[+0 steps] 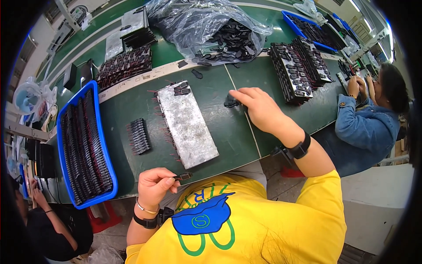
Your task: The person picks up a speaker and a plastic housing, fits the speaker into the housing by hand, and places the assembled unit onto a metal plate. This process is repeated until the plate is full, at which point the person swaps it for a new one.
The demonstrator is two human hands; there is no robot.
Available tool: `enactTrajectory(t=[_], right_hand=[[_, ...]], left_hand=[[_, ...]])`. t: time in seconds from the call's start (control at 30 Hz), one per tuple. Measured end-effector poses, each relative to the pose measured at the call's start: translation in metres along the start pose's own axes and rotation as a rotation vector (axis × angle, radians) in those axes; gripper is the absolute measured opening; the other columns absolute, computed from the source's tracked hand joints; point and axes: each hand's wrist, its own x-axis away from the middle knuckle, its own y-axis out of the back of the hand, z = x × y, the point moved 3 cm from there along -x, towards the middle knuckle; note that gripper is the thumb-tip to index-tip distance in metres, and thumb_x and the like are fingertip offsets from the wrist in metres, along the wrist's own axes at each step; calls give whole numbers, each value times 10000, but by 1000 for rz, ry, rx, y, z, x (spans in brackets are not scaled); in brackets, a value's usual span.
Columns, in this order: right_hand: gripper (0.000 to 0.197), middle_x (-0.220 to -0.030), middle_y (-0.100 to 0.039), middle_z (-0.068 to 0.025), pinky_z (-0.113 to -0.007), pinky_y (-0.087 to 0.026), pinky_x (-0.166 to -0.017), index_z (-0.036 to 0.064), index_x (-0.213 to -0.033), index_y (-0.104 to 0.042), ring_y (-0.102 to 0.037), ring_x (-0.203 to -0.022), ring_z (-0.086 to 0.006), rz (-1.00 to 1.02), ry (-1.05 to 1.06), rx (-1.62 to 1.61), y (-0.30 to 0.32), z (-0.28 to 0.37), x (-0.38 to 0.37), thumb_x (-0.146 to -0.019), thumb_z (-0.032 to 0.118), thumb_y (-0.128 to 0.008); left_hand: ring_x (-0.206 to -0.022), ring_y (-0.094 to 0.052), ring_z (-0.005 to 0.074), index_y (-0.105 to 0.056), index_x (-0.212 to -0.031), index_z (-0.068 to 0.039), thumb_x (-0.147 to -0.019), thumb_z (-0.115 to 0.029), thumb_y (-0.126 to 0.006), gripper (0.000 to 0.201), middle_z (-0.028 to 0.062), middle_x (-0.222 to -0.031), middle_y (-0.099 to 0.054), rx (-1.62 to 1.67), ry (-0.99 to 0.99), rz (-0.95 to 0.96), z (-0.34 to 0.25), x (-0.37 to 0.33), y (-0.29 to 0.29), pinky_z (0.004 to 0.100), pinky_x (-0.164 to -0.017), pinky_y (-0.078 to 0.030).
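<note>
My left hand (154, 187), near the table's front edge, pinches a small black rectangular part (183, 176) between thumb and fingers. My right hand (260, 108) reaches out over the table to the right of a grey metal plate (188, 130). Its fingertips are closed at a small dark clump of black pieces (230, 101), partly hidden by the fingers. A few black parts (181, 89) lie on the plate's far end, and red wires stick out along its left side. Left of the plate sits a short row of black parts (139, 136) with red wires.
A blue tray (113, 176) full of wired black parts stands at left. Behind lies a clear plastic bag (180, 31) of loose black pieces. Stacked loaded plates (290, 72) stand at right, more at back left (125, 66). A co-worker (369, 119) sits at right, another (50, 215) at left.
</note>
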Motion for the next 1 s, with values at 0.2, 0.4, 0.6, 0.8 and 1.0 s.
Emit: enactTrajectory(t=[0.2,0.4,0.6,0.8,1.0], right_hand=[[319,-976,-619,-144,-352,-497,-784,42,-1128,-602,-608,-883,-315,-32,-243,-219,17,-29,24,-823,-29,-541],[237,-934,-616,-133,-336,-501,-746,15,-1034,-624,-615,-839,-305,31,-128,-217,23,-17,22,-799,-9,-605],[222,-894,-608,-119,-348,-499,-714,21,-983,-647,-607,-817,-298,11,107,-192,11,-12,-8,-762,2,-655],[247,-882,-610,-113,-384,-496,-765,54,-969,-676,-597,-861,-308,324,-69,-218,3,-19,-24,-724,71,-697],[258,-888,-613,-123,-381,-492,-761,48,-961,-679,-601,-852,-301,385,-225,-305,4,-18,-25,-721,124,-735]], left_hand=[[-605,-634,138,-660,-894,46,-855,-23,-658,79,123,-784,-667,37,3,-10,5,-2,3,226,-547,-519],[-600,-632,139,-661,-896,43,-853,-19,-656,75,125,-782,-664,29,-9,-3,5,-5,4,226,-544,-518],[-598,-629,140,-662,-903,41,-851,-11,-655,74,125,-781,-662,11,-28,7,7,-4,3,227,-545,-518],[-610,-630,137,-660,-908,46,-852,-2,-648,75,126,-789,-663,14,-35,18,7,-2,4,226,-552,-519],[-615,-628,134,-658,-907,51,-855,5,-642,71,125,-792,-664,15,-23,33,5,-1,8,225,-557,-518]])
